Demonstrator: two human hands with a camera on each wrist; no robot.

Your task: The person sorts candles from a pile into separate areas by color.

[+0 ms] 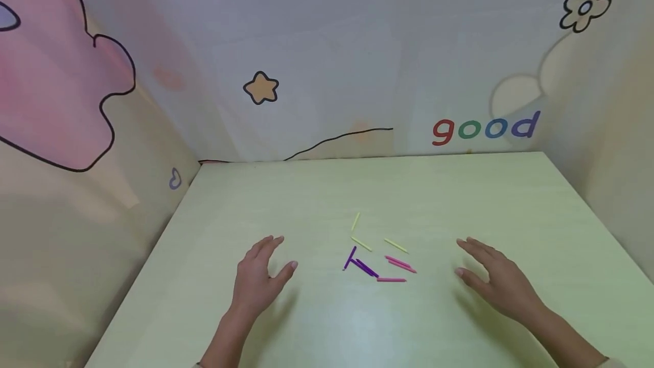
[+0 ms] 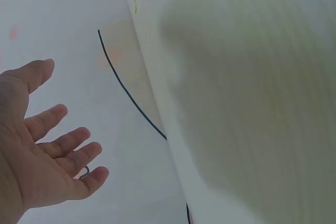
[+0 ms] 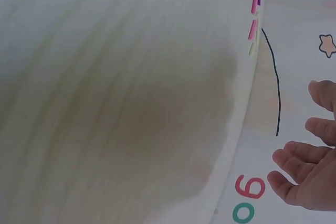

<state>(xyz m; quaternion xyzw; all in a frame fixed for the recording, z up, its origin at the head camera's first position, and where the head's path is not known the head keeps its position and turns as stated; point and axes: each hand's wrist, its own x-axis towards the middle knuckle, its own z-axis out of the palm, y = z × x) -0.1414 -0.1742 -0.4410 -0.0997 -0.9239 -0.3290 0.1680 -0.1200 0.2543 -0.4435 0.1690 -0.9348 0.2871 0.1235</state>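
Several thin coloured sticks lie loosely grouped mid-table, between the two hands. Among them are purple sticks point(image 1: 365, 268), with one slanting apart at their left end, and pink sticks point(image 1: 401, 264), with a single pink stick point(image 1: 391, 280) lying in front. Yellow sticks point(image 1: 361, 243) lie farther back. To the left of the group, my left hand point(image 1: 258, 280) hovers above the table, fingers spread and relaxed, holding nothing. My right hand point(image 1: 498, 280) is raised likewise on the right side, its fingers apart and nothing in them. Both palms face inward.
The pale table point(image 1: 214, 214) ends at a fabric backdrop point(image 1: 317, 33) behind it, printed with a star, a flower and the word "good" point(image 1: 485, 128). More printed fabric stands along the left and right sides.
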